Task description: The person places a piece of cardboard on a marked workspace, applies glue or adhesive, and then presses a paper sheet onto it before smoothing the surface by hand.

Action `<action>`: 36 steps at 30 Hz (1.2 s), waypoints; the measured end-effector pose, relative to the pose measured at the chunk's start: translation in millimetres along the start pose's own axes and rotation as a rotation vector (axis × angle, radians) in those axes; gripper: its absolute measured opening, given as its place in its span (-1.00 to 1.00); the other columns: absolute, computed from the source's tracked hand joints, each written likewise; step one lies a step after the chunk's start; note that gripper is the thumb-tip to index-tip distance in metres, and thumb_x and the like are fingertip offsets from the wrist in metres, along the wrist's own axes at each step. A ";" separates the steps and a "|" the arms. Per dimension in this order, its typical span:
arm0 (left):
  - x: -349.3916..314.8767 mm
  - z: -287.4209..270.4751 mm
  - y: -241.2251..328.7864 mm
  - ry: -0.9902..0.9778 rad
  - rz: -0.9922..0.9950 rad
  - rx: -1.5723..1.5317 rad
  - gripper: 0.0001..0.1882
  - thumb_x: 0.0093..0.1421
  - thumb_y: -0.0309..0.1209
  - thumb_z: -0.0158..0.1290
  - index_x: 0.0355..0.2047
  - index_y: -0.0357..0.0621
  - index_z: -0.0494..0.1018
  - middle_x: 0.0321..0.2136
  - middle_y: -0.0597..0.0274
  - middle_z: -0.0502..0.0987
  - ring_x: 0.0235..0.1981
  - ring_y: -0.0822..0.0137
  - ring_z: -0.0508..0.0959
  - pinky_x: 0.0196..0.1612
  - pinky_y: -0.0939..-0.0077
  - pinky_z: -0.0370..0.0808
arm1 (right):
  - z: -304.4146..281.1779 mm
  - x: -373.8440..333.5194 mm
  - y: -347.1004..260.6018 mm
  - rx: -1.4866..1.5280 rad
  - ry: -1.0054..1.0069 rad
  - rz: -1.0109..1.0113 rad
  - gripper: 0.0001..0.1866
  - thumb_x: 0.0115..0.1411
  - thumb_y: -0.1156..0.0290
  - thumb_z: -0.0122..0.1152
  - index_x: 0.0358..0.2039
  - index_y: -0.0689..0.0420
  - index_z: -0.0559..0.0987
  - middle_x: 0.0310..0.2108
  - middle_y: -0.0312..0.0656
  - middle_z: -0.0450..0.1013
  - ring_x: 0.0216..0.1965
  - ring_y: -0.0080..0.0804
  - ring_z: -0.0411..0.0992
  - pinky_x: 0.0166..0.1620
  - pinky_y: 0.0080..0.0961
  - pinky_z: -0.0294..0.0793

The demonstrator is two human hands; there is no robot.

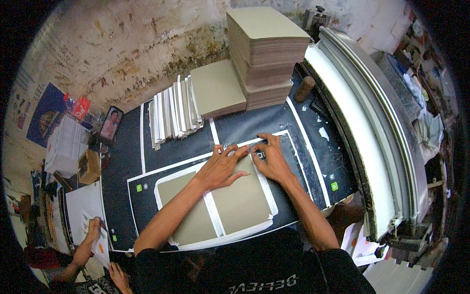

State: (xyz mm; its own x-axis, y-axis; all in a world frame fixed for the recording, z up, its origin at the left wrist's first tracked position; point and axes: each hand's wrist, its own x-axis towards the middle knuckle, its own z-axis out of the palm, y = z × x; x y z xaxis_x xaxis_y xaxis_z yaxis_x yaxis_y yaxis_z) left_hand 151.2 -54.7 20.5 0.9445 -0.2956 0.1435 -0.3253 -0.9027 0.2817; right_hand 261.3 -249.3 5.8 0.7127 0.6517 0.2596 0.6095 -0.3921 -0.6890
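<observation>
Two grey boards [239, 208] lie side by side on a white cover sheet [215, 215], whose edges are folded over them along the near side. A narrow white strip runs between the boards. Spread across the far edge is my left hand [220, 169], open, with its thumb stretched over the right board. At the sheet's far right corner, the bent fingers of my right hand [270, 159] close on the paper edge, close to the left fingertips. Part of the corner is hidden by the fingers. Beneath everything is a black mat [289, 206] with white border lines.
Behind stand a tall stack of grey boards [267, 54], a lower stack [218, 90] and a row of white paper strips [174, 110]. A wooden cylinder [304, 89] stands near a long metal-edged machine [391, 127]. At left are a phone [111, 125] and a co-worker's hand [93, 228] on paper.
</observation>
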 end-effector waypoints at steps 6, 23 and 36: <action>-2.2 7.0 -2.9 -0.034 0.038 0.181 -0.37 0.36 0.06 -0.04 0.24 -0.14 0.30 0.14 0.17 0.45 0.21 0.09 0.37 0.17 -0.18 0.17 | 3.1 0.4 2.4 0.006 0.022 -0.011 -0.80 0.07 0.45 0.31 -0.26 0.19 0.67 0.19 0.17 0.31 0.25 0.13 0.17 0.33 -0.06 0.15; -8.5 24.0 -11.8 0.145 0.090 0.175 -0.55 0.28 -0.22 0.10 0.11 -0.15 0.42 0.15 0.27 0.33 0.13 0.14 0.38 0.15 -0.04 0.10 | 8.7 -2.2 -39.4 -0.316 0.090 -0.066 -0.74 0.02 0.50 0.27 -0.26 0.34 0.67 0.18 0.24 0.28 0.26 0.20 0.14 0.32 0.04 0.15; 7.2 -1.6 -0.4 0.053 0.038 -0.074 -0.31 0.18 -0.39 0.04 0.30 -0.27 0.09 0.24 0.09 0.28 0.29 0.03 0.24 0.24 -0.24 0.14 | -17.0 -11.6 15.9 0.020 0.262 0.083 -0.52 0.19 0.48 0.26 0.14 0.26 0.45 0.03 0.11 0.47 0.04 -0.01 0.46 0.11 -0.25 0.44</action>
State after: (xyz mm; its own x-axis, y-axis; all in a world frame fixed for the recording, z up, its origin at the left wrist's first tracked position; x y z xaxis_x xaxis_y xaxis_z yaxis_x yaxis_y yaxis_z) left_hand 158.1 -56.0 23.0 0.9282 -0.3108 0.2047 -0.3655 -0.8648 0.3443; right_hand 268.7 -274.1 3.3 0.8270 0.4265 0.3664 0.5402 -0.4222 -0.7279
